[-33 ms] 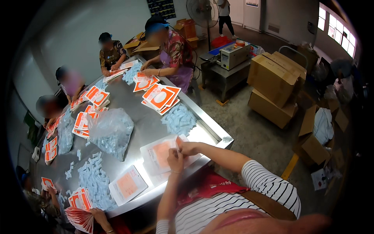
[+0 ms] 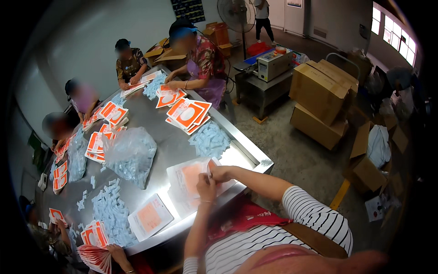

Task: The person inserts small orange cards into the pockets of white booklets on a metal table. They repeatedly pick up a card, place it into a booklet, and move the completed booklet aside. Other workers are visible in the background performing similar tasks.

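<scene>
My left hand (image 2: 206,186) and my right hand (image 2: 221,173) are close together over the near edge of the metal table (image 2: 171,150). Fingers of both are pinched on the upper right edge of an orange-and-white printed card (image 2: 190,179). It lies flat in front of me, white side largely up; the fingers cover the small part they grip. Left of it rests a similar white card stack (image 2: 150,217) with a pale orange print. Beyond my hands is a heap of small light-blue packets (image 2: 210,140).
Stacked orange cards (image 2: 187,114) lie farther up the table. A clear bag of blue packets (image 2: 131,153) sits mid-table, with a loose blue heap (image 2: 109,212) nearer. Co-workers line the far and left sides. Cardboard boxes (image 2: 324,96) stand on the floor to the right.
The card under my hands has shifted very slightly to the right. Both hands keep almost the same place and grip.
</scene>
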{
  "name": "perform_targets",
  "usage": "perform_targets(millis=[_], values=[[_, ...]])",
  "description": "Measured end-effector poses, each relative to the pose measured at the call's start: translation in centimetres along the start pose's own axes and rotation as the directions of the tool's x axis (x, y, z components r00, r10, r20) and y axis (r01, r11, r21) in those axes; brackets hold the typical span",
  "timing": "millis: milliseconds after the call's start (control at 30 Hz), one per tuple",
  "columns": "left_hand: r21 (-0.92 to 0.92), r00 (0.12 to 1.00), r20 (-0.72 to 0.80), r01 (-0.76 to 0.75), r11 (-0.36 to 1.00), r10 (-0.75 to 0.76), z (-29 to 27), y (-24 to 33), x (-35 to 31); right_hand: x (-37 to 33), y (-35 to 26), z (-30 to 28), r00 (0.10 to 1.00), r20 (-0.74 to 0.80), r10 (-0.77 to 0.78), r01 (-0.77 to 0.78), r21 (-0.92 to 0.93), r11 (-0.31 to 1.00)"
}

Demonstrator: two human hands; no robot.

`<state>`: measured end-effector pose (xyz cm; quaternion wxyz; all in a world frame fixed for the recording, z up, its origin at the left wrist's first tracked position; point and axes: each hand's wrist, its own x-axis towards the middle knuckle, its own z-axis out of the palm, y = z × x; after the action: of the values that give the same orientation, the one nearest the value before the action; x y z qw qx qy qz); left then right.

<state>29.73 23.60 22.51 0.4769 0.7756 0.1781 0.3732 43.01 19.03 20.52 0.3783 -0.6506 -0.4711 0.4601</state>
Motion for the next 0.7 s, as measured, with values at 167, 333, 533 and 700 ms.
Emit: perform_targets(millis=[167,333,533,700], values=[[0.088,0.997,-0.058,-0.043,0.995,0.048,-3.0,2.3,0.3,-0.3,-5.0,1.7,0.977,-0.133,0.166,-0.171,-0.031,0.985],[0.185,0.981,-0.188,-0.004,0.983,0.039,-5.0,3.5,1.5,-1.8,-9.6,4.0,0.987,-0.143,-0.073,-0.008,-0.501,0.865],[0.375,0.892,-0.441,0.08,0.923,0.102,-12.2,1.3,2.7,-2.9,-16.3,7.9,0.659,0.043,-0.751,0.629,-0.58,0.518],[0.729,0.67,-0.503,-0.011,0.685,0.546,-21.6,5.2,3.0,-3.1,-19.6,4.0,0.765,-0.132,-0.63,0.57,-0.317,0.758]])
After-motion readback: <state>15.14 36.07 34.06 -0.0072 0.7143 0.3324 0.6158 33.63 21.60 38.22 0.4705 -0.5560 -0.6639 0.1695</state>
